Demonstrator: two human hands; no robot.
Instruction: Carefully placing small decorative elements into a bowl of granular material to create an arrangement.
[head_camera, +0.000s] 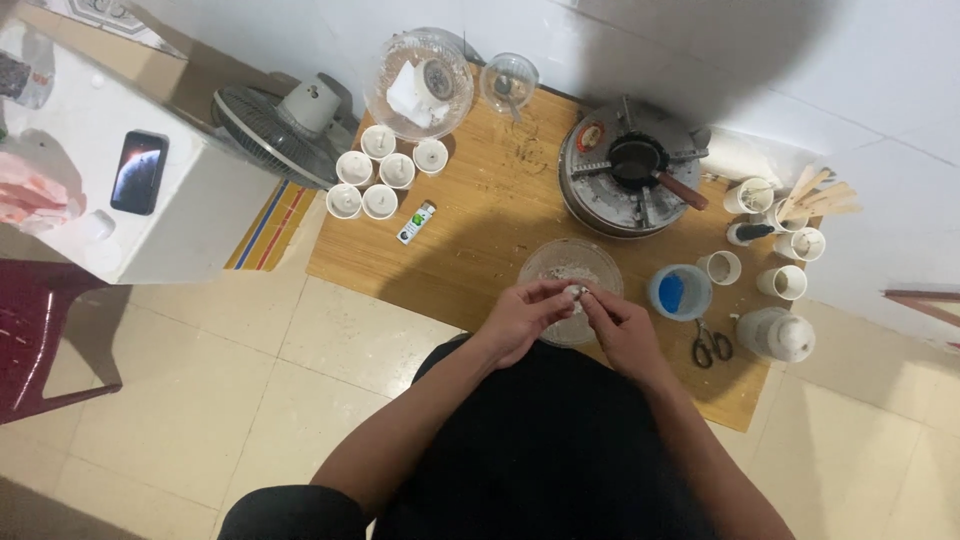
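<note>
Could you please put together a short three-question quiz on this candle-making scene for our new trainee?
1. True or false: both hands are pinching a small white piece over the clear bowl.
2. Which lies nearest the right hand: A) scissors, B) phone, C) fan?
3. What sits on the stove?

Key:
1. True: left hand and right hand meet on the small white piece above the clear bowl.
2. A, the scissors.
3. A small dark pot with a brown handle sits on the stove.

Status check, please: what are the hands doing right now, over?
Left hand and right hand together pinching a small white piece. Over the clear bowl on the wooden mat. Nothing between them, over.
</note>
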